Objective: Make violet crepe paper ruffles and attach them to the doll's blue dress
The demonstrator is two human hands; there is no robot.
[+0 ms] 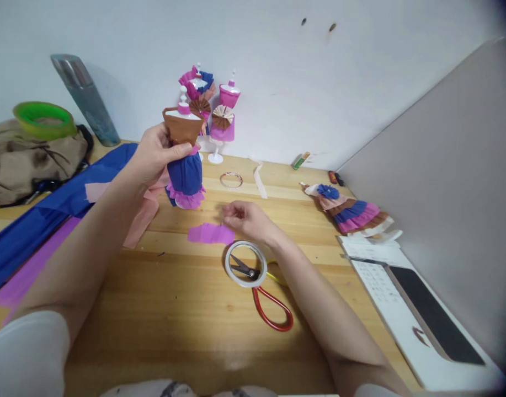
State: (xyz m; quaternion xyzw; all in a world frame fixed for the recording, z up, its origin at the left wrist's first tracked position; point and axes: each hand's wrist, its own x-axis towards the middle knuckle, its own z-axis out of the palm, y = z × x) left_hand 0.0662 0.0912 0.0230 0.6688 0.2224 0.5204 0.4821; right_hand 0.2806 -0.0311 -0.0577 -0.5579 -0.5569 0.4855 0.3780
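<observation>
My left hand point(159, 151) is closed round the waist of a small dress form point(186, 173) with a brown top, a blue skirt and a magenta ruffled hem. It stands upright or nearly so; whether its base touches the table cannot be told. Just above the table is my right hand point(246, 218), its fingers curled together; anything between the fingertips is too small to tell. A magenta paper strip point(210, 234) lies beneath and left of it. Nearer to me, a roll of white tape point(229, 268) lies around the blades of red-handled scissors point(277, 326).
Two dressed forms point(223, 132) stand against the wall. Blue paper point(41, 220) and peach paper point(143, 223) lie at left, near a bottle point(87, 99) and green tape point(46, 132). A ruffled dress form point(352, 212) lies at right, above a white board point(426, 353). A ring point(231, 186) lies behind.
</observation>
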